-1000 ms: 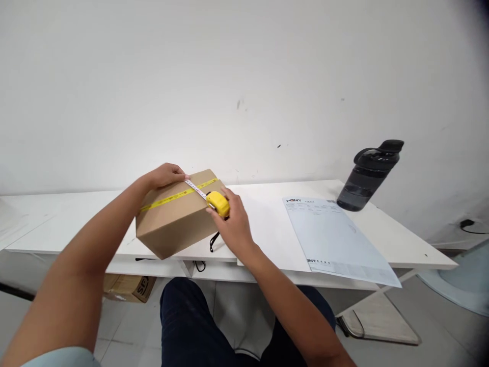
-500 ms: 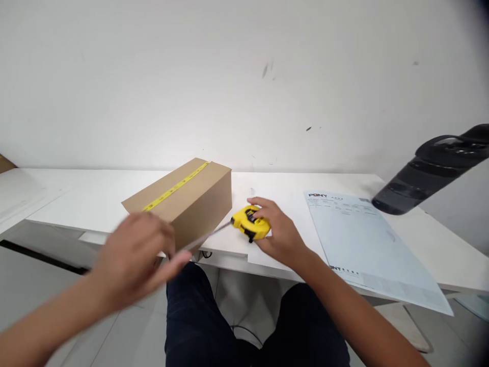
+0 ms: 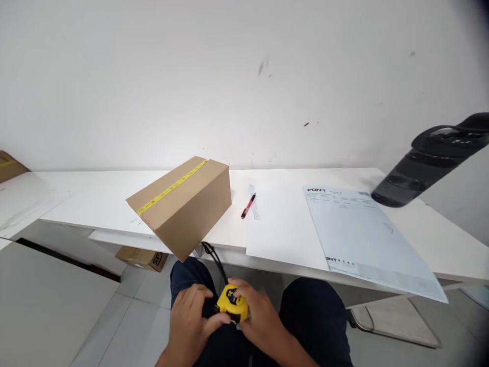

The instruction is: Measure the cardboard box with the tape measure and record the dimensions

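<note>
A yellow tape measure (image 3: 231, 302) sits in my lap, held between both hands. My left hand (image 3: 193, 318) grips its left side with the thumb on the case. My right hand (image 3: 255, 316) wraps round its right side. Its black wrist strap (image 3: 213, 257) loops up toward the table edge. A brown cardboard box (image 3: 184, 204) sealed with yellow tape stands on the white table (image 3: 99, 201), one corner overhanging the front edge. A red pen (image 3: 248, 205) lies on a white sheet (image 3: 280, 229) right of the box.
A pale blue printed mailer bag (image 3: 362, 234) lies at the table's right. A dark water bottle (image 3: 435, 160) stands at the far right. Another cardboard box (image 3: 142, 258) rests on the floor under the table, and a brown box corner (image 3: 9, 165) shows at the far left.
Both hands have left the box and table and come down to my lap with the tape measure; its blade has retracted. The red pen, formerly hidden by my right hand, now shows.
</note>
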### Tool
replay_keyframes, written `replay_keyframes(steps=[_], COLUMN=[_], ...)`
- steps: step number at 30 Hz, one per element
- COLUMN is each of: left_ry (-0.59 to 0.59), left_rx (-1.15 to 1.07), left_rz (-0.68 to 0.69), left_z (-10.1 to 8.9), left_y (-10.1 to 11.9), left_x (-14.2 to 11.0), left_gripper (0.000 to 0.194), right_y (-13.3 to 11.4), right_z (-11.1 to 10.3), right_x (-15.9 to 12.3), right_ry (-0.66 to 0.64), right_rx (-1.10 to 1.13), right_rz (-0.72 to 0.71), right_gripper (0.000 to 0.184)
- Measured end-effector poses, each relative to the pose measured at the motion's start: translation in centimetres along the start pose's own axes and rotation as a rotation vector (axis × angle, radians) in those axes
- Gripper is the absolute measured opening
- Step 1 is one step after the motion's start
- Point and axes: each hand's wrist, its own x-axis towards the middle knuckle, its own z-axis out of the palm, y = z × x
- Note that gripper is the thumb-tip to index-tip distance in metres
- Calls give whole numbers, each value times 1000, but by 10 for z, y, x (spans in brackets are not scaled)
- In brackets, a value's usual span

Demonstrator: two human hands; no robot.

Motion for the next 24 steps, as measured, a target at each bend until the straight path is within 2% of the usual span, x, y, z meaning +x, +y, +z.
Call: replay_keyframes(steps=[3, 5, 8, 11, 13, 15, 18, 21, 24], left_ry=[118, 269, 424, 425, 429, 448, 479, 504, 432], left_rx=[96, 103, -54, -240, -312, -373, -451, -500, -702], left_rz=[-54, -221, -523, -682, -709, -735, -791, -928, -1100], left_z=[-12, -16, -8, 10, 19, 19, 0, -38, -74], left_y=[-26, -42, -58, -65, -69, -75, -89, -104, -114], left_x=[2, 10, 30, 48, 58, 68, 81, 92, 100], left_gripper=[54, 59, 91, 108, 105, 98, 90, 77, 61], right_y=[-8, -10, -1, 18, 29, 34, 27, 9, -13], right_z=[11, 9, -8, -28, -34, -35, -37, -50, -67], right_x=[-5, 15, 81, 162, 205, 230, 234, 209, 176], right_ry=[159, 303, 464, 551, 502, 410, 289, 219, 127], right_rx=[201, 348, 621, 998, 1073, 1095, 1079, 1035, 1008], right_rz=[192, 275, 451, 595, 631, 666, 706, 677, 538], right_gripper=[55, 61, 54, 63, 60, 56, 49, 46, 43])
